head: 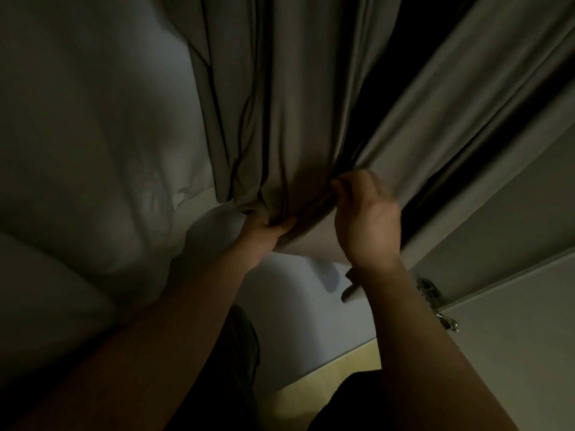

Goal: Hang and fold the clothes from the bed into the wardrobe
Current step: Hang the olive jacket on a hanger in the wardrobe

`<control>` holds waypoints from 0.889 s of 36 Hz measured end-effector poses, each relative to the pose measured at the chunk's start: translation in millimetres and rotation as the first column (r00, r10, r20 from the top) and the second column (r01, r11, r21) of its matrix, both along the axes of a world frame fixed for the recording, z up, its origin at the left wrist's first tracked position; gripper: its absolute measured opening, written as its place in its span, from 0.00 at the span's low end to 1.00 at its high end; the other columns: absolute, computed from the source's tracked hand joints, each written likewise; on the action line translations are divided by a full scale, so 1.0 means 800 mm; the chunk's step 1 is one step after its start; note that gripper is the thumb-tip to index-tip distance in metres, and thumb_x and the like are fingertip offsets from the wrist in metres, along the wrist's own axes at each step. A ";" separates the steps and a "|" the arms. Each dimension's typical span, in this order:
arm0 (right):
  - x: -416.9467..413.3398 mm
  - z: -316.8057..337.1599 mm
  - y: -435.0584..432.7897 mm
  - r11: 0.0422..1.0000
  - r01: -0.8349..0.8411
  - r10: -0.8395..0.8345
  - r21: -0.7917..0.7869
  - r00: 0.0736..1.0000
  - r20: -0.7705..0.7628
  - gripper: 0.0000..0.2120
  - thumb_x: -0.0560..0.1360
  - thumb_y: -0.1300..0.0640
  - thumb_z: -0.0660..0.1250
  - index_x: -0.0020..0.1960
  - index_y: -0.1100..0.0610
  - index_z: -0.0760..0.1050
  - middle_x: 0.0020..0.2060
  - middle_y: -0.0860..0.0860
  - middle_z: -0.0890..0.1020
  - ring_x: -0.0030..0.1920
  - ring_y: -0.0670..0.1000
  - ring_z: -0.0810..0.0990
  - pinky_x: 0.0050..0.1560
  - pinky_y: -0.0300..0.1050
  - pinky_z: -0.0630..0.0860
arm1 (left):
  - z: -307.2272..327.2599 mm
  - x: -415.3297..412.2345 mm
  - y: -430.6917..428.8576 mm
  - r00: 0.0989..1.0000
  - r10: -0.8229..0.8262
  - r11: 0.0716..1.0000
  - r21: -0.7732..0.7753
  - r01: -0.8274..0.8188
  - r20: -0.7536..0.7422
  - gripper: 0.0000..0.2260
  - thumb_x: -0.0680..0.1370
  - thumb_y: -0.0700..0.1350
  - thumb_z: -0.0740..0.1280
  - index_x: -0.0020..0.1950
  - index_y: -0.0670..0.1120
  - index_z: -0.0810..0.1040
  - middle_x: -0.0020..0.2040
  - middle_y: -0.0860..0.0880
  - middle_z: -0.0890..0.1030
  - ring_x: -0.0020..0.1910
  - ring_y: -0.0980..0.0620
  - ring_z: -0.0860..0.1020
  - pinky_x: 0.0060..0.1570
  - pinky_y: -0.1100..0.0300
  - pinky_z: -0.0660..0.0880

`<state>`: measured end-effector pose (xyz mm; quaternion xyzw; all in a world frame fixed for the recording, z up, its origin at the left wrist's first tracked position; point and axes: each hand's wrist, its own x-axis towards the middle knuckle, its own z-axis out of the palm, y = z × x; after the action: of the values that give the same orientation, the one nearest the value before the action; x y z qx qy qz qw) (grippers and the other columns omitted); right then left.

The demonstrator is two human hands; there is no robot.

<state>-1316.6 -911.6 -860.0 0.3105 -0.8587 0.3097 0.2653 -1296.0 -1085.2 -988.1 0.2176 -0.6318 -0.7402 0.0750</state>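
Both hands, left hand and right hand, are closed on grey cloth at frame centre; edges should be evened before folding.

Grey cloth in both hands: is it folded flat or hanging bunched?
Hanging bunched: the grey cloth falls in long pleats gathered at left hand and right hand.

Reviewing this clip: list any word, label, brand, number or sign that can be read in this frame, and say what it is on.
None. No readable text shows anywhere in this dim, partly blurred view.
The grey garment gripped by the left hand and right hand shows no tag or print.
The wardrobe door and its metal hinge carry no legible marking.
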 end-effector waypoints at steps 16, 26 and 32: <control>-0.002 0.058 -0.007 1.000 -0.004 0.004 0.010 1.000 -0.002 0.08 0.81 0.55 0.63 0.52 0.58 0.78 0.43 0.54 0.80 0.38 0.53 0.78 0.38 0.53 0.78 | 0.131 0.018 0.006 0.976 0.099 0.304 -0.940 0.157 0.195 0.20 0.74 0.64 0.69 0.52 0.48 0.79 0.52 0.45 0.81 0.49 0.44 0.80 0.40 0.55 0.70; 0.013 0.077 -0.009 0.977 0.003 -0.012 0.212 0.999 0.041 0.09 0.83 0.53 0.59 0.51 0.56 0.76 0.43 0.52 0.77 0.38 0.52 0.76 0.40 0.53 0.77 | 0.141 -0.004 0.033 0.963 -0.039 0.555 -0.807 -0.201 -0.266 0.10 0.78 0.53 0.71 0.42 0.47 0.79 0.39 0.48 0.83 0.38 0.49 0.79 0.34 0.63 0.63; 0.000 0.157 0.001 0.991 0.075 -0.059 0.111 0.988 -0.146 0.09 0.82 0.54 0.61 0.53 0.58 0.76 0.44 0.55 0.79 0.39 0.55 0.78 0.38 0.54 0.77 | 0.141 -0.007 0.022 0.969 -0.054 0.484 -0.855 -0.186 -0.241 0.16 0.75 0.53 0.73 0.37 0.50 0.69 0.35 0.46 0.79 0.34 0.46 0.74 0.34 0.58 0.55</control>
<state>-1316.3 -910.6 -734.0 0.3176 -0.8640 0.2274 0.3178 -1301.4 -1067.6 -875.6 0.0844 -0.8968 -0.3342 0.2775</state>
